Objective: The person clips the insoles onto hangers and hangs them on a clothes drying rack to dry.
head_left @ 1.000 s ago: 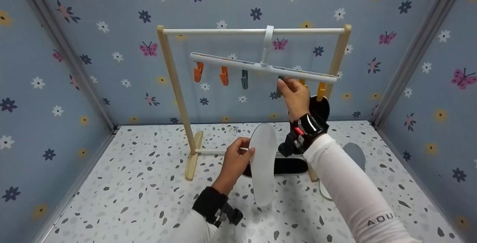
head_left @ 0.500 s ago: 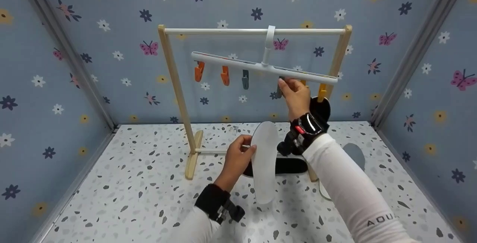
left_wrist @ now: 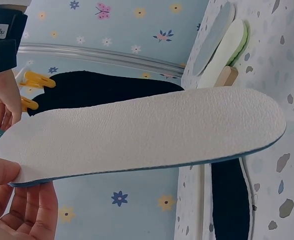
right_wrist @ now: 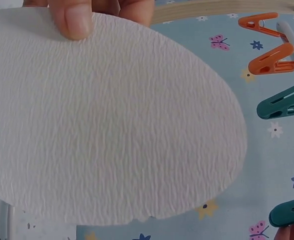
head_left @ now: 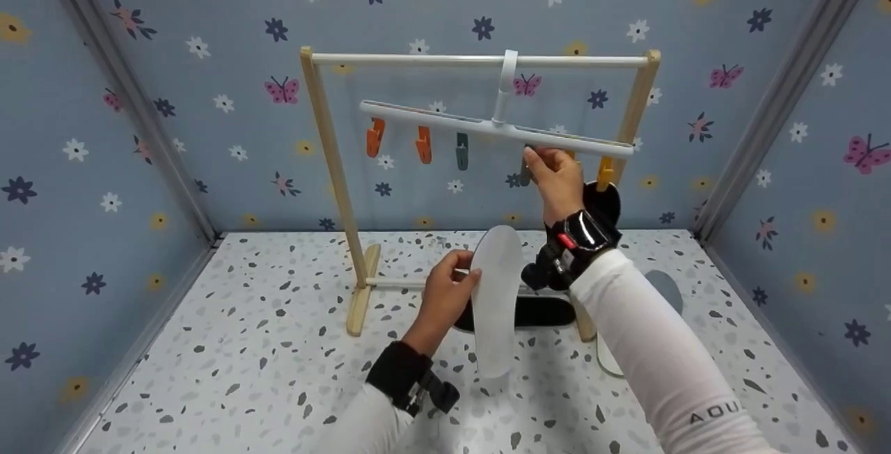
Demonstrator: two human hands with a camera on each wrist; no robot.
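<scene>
My left hand (head_left: 445, 297) pinches a white insole (head_left: 495, 308) by its side edge near the top, between thumb and fingers. The insole stands roughly upright, its white underside facing me; a thin blue edge shows in the left wrist view. Higher and to the right, my right hand (head_left: 559, 186) pinches a dark green clothespin (right_wrist: 290, 212) hanging under the white hanger (head_left: 445, 118). The insole's top end is below this clothespin, apart from it in the head view. Beside the right wrist, black insoles (left_wrist: 107, 89) hang from yellow clothespins (left_wrist: 38, 80).
The hanger tilts down to the right on a wooden rack's white rail (head_left: 411, 59). Two orange clothespins (head_left: 424, 145) and another green one (head_left: 462, 152) hang at left. A black insole (head_left: 546, 311) lies behind the held one; a grey insole (head_left: 665, 288) and a whitish one (head_left: 609, 358) lie right.
My left hand has raised the white insole slightly and shifted it a little to the right. The right hand keeps its pinch on the green clothespin.
</scene>
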